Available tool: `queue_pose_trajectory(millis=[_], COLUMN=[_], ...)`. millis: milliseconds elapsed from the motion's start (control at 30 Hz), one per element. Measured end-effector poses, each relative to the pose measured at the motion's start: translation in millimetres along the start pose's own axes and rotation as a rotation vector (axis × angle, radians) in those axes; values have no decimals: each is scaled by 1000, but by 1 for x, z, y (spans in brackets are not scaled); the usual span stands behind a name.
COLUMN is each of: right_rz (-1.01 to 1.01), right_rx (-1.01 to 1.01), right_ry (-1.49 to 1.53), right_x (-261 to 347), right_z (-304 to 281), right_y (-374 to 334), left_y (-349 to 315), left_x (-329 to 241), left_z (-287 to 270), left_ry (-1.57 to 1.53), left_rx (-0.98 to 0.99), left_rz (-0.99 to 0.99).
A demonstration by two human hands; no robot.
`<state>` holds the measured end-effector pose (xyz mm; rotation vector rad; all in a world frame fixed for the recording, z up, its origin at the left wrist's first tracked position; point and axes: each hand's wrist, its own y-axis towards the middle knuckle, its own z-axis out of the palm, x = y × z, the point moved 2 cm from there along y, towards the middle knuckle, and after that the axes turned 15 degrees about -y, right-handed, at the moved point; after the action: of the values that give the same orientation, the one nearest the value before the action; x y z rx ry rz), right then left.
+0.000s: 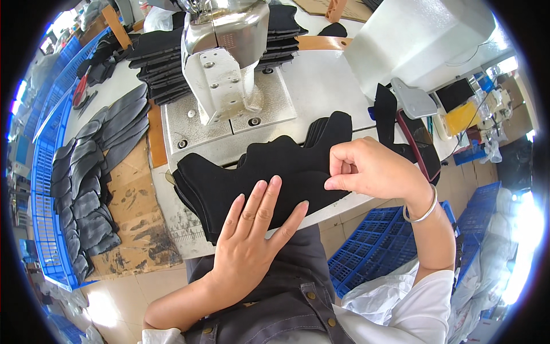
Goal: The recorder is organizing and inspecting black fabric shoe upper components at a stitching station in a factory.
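Observation:
A stack of black, curved-edged fabric pieces [258, 163] lies on the sewing machine bed along its near edge. The pieces are slightly fanned at both ends. My left hand [246, 246] rests flat on the top piece with its fingers spread, holding nothing. At the stack's right end my right hand [378, 169] is closed, fingers curled and thumb drawn in. Its fingertips are over the black fabric; whether anything small is pinched in them cannot be seen. Behind the stack stands the sewing machine's head [226, 63], a little apart from the pieces.
Dark pieces stand in piles [163, 69] behind the machine. Grey-black shaped pieces [91, 189] overlap on worn cardboard [137, 212] at the left, near red-handled scissors [82, 89]. A phone-like, red-edged dark object [420, 143] lies at the right. Blue baskets [372, 246] stand below.

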<state>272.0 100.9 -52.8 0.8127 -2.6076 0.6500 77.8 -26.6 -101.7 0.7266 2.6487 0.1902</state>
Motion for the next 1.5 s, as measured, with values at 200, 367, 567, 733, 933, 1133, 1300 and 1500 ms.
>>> queue_pose_trajectory(millis=[200, 367, 567, 733, 933, 1133, 1300, 1500], right_rz=[-27, 94, -260, -266, -437, -407, -350, -407], right_rx=[-60, -223, -355, -432, -582, -826, -767, -796], right_ry=[21, -418, -608, -801, -1166, -847, -530, -344], right_x=[-3, 19, 36, 16, 36, 78, 48, 25], right_z=[2, -2, 53, 50, 26, 13, 39, 71], right_y=[-4, -15, -18, -29, -31, -47, -34, -6], left_y=[0, 0, 13, -13, 6, -30, -69, 15], left_x=[-1, 1, -6, -1, 3, 20, 66, 175], left_z=[3, 3, 3, -18, -37, -110, -195, -236], left_ry=[15, 25, -53, 136, 156, 471, 610, 766], left_rx=[-12, -59, -50, -1, -151, -345, -699, -871], left_rz=[8, 40, -58, -215, -109, -18, -250, -177])
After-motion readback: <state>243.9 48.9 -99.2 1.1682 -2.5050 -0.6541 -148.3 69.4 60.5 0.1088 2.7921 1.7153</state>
